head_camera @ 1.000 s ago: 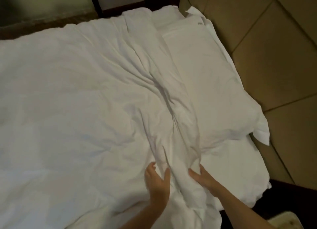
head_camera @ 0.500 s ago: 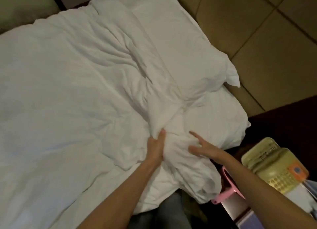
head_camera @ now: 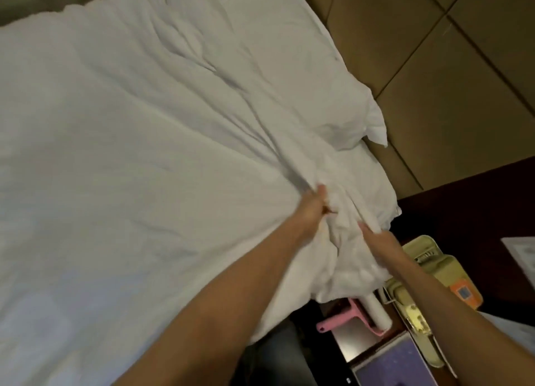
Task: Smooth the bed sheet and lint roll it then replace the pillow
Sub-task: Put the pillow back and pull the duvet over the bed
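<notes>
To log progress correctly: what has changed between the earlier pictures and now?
The long ridge in the bed sheet was pulled toward the near corner and lies flatter; cloth now bunches there. The left hand keeps gripping the fold; the right hand let go and presses on the bunch. The pillow and lint roller stayed put.

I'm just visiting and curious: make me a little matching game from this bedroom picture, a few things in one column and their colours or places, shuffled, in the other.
Things:
1. pillow
2. lint roller
3. telephone
4. bed sheet

Descriptions:
A. pink handle, white roll, beside the bed
B. white, bunched where the left hand and right hand touch it
C. pale yellow, beside the bed
D. white, along the padded wall

Pairs: 1-D, 2-A, 3-C, 4-B
</notes>
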`<act>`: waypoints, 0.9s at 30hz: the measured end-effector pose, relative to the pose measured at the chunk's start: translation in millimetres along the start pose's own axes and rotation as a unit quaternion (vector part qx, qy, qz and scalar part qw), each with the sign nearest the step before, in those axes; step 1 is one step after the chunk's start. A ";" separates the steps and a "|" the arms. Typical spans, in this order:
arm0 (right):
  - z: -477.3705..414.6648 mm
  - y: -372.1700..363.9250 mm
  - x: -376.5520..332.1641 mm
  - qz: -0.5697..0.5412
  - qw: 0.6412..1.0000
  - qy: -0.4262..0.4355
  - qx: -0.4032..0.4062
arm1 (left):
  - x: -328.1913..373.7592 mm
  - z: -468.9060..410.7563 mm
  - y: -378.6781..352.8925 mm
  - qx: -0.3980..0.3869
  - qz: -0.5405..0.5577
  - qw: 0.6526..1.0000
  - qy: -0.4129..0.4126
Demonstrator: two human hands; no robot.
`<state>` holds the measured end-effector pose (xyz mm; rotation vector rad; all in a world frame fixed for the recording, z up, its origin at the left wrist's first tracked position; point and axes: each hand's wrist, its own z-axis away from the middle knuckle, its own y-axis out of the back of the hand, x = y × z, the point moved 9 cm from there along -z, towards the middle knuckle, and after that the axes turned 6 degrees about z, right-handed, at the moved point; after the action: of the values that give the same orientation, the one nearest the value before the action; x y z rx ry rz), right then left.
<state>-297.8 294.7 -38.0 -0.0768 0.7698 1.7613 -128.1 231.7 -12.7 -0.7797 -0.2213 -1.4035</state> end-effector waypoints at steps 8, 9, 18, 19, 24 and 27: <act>-44.3 -61.9 29.0 0.149 0.987 0.043 -0.051 | -112.1 18.0 128.5 0.294 -0.268 0.917 0.021; -50.3 -64.0 40.4 0.212 0.976 0.019 -0.038 | -127.3 30.5 155.9 0.346 -0.323 0.880 0.044; -48.9 -134.6 50.5 0.174 0.950 0.015 -0.259 | -145.3 -2.6 98.1 0.140 -0.535 0.831 -0.052; -45.0 -140.2 40.4 0.136 0.948 0.013 -0.286 | -134.8 -4.1 101.9 0.183 -0.497 0.845 -0.073; -62.5 -92.4 14.3 0.019 0.982 0.032 -0.183 | -95.4 4.2 149.9 0.295 -0.420 0.854 -0.088; -67.5 -52.8 43.0 -0.032 0.998 -0.011 0.057 | -98.4 4.6 142.4 0.302 -0.370 0.875 -0.075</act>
<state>-288.1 301.8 -133.1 -0.0046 0.8420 1.6527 -12.7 308.5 -116.5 -0.2626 -1.1203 -1.8347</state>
